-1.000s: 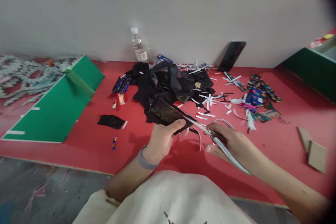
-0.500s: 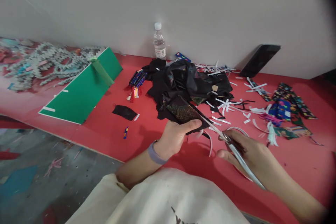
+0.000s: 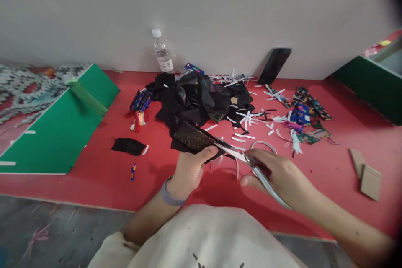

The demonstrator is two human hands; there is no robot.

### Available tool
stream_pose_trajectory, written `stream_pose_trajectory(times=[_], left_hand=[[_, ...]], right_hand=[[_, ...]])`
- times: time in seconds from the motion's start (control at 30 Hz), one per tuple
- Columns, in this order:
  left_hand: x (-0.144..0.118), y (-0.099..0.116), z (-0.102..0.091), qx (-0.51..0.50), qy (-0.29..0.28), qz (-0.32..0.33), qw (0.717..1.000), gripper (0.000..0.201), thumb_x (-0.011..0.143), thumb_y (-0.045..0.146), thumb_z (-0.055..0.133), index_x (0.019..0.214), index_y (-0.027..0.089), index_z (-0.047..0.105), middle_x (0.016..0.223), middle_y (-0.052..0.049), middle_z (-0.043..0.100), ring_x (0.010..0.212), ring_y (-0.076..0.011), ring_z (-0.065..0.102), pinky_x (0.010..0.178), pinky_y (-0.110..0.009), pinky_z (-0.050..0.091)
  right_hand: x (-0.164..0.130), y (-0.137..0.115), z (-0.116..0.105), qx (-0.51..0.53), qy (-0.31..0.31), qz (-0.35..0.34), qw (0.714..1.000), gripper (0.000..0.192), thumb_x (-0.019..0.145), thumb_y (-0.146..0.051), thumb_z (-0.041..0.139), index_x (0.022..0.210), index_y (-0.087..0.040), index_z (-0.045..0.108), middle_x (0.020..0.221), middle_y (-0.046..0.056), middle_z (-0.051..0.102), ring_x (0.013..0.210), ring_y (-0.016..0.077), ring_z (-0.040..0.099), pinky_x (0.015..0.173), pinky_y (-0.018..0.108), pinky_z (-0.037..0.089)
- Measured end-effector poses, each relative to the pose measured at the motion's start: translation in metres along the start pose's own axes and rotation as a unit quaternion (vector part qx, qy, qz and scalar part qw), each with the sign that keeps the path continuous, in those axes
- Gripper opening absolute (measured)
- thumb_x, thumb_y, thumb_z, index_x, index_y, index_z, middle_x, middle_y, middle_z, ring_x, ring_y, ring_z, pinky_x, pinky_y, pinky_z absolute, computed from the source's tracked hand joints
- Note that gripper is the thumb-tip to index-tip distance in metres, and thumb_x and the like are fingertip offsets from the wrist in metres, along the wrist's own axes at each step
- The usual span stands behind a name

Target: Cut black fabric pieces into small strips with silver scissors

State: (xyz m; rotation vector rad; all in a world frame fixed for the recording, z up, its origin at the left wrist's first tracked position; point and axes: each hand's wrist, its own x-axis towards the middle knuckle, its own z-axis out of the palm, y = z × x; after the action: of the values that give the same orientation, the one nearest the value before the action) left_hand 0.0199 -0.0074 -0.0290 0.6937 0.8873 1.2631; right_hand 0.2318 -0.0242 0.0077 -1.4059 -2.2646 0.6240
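Observation:
My left hand (image 3: 189, 168) grips a dark patterned fabric piece (image 3: 194, 138) by its near edge, just above the red table (image 3: 94, 184). My right hand (image 3: 279, 173) holds metal scissors (image 3: 248, 160), whose blades point left and meet the fabric's edge by my left thumb. A thin white strip (image 3: 265, 145) curls beside the scissors. A grey band sits on my left wrist. Behind the held piece lies a heap of black fabric (image 3: 204, 98).
A water bottle (image 3: 161, 52) and a dark phone (image 3: 274, 65) lean against the wall. A green board (image 3: 59, 121) lies at left, colourful fabric strips (image 3: 306, 115) and white paper scraps at right, cardboard pieces (image 3: 367, 176) at far right, a small black scrap (image 3: 128, 145) near left.
The view swung left and then back; my hands stay together. The scissors' blades have closed further onto the fabric's edge.

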Motion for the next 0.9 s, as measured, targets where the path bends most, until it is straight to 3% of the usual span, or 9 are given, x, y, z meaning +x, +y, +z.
stream_pose_trajectory(times=[0.2, 0.53, 0.9], left_hand=[[-0.0013, -0.0008, -0.0003, -0.006, 0.020, -0.002, 1.000, 0.012, 0.068, 0.025, 0.078, 0.070, 0.017, 0.070, 0.078, -0.001, 0.068, 0.078, -0.0154, 0.062, 0.081, -0.031, 0.052], [-0.0027, 0.0022, 0.0027, 0.004, -0.002, -0.001, 1.000, 0.016, 0.070, 0.027, 0.075, 0.063, 0.016, 0.065, 0.069, 0.000, 0.065, 0.069, -0.0141, 0.060, 0.074, -0.030, 0.053], [-0.0031, 0.0062, 0.0037, -0.008, -0.006, -0.022, 1.000, 0.014, 0.069, 0.023, 0.075, 0.062, 0.015, 0.066, 0.063, 0.000, 0.064, 0.062, -0.0131, 0.059, 0.065, -0.027, 0.052]], right_hand=[[-0.0026, -0.0007, -0.0014, -0.005, 0.001, -0.015, 1.000, 0.047, 0.082, -0.063, 0.053, 0.094, -0.017, 0.057, 0.066, -0.001, 0.057, 0.048, 0.0086, 0.044, 0.047, 0.019, 0.038], [-0.0032, -0.0027, -0.0019, -0.016, 0.014, -0.013, 1.000, 0.048, 0.082, -0.065, 0.052, 0.088, -0.017, 0.058, 0.064, -0.001, 0.058, 0.046, 0.0080, 0.044, 0.045, 0.019, 0.037], [-0.0037, -0.0062, -0.0063, -0.050, 0.004, -0.014, 0.999, 0.050, 0.083, -0.067, 0.048, 0.091, -0.019, 0.058, 0.074, 0.003, 0.063, 0.050, 0.0112, 0.054, 0.046, 0.022, 0.037]])
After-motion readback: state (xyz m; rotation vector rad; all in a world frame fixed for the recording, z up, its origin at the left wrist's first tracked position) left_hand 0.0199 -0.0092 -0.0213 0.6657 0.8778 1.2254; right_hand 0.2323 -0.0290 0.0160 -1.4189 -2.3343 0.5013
